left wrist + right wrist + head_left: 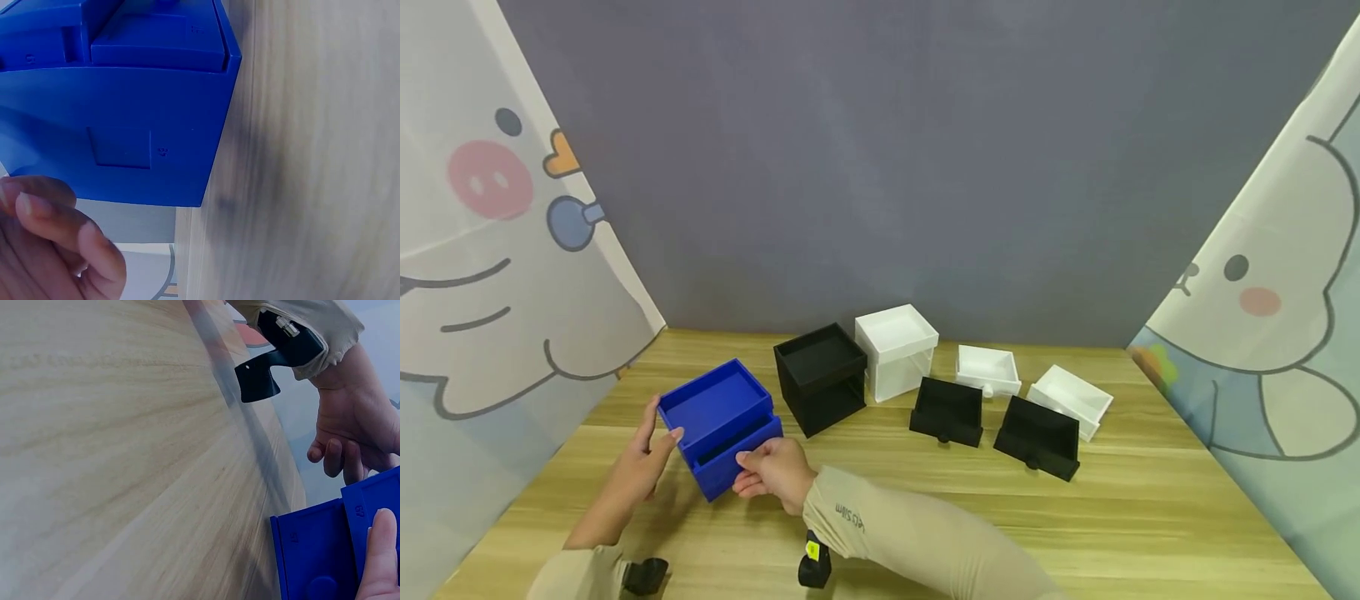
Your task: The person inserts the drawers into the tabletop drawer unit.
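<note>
A blue box [718,404] with two drawers stands at the left of the table. Its upper drawer [739,457] sticks partly out of the front; the lower drawer [162,37] sits flush inside. My left hand [640,467] grips the box by its left side, thumb near the front top edge. At the upper drawer's front, my right hand [780,473] holds with the thumb above and the other fingers lower down. The drawer's knob is hidden behind that hand in the head view. In the right wrist view, one finger [381,550] lies against the upper drawer.
Right of the blue box stand a black box frame [820,371] and a white box frame [897,350]. Two black drawers [946,408] and two white drawers [987,368] lie farther right. A grey panel [880,167] closes off the back.
</note>
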A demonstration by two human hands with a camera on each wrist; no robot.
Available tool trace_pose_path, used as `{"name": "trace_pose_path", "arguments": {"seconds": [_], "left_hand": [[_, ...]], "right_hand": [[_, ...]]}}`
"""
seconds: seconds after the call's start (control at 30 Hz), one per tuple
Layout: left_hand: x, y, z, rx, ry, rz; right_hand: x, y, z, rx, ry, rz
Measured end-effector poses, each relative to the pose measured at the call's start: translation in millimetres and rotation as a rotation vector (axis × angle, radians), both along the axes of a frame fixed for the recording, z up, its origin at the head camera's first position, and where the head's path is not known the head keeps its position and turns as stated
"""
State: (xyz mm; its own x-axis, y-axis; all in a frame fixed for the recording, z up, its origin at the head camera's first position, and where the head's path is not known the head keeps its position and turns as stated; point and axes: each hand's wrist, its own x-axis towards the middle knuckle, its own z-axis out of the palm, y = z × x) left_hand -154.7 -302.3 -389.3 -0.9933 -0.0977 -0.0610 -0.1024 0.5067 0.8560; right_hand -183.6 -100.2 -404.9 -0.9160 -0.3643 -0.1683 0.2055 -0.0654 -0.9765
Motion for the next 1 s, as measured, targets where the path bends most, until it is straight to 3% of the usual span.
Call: {"name": "trace_pose_path", "arguments": {"seconds": [0.13, 0.47, 0.8, 1.0], "left_hand": [[0.7, 0.0, -0.6, -0.016, 0.036, 0.004], [1.7, 1.8, 0.1, -0.023, 0.03, -0.014], [2.4, 3.5, 3.0, -0.032, 0.027, 0.035], [2.0, 5.7, 5.4, -0.047, 0.024, 0.021]], "right_hand": [[-1.4, -2.3, 0.1, -0.003, 0.002, -0.014], [-2.6, -3.5, -1.1, 0.003, 0.024, -0.027], [-5.2, -8.9, -0.7, -0.039, 0.032, -0.016], [-8.0, -9.1, -1.9, -0.035, 0.036, -0.033]]}}
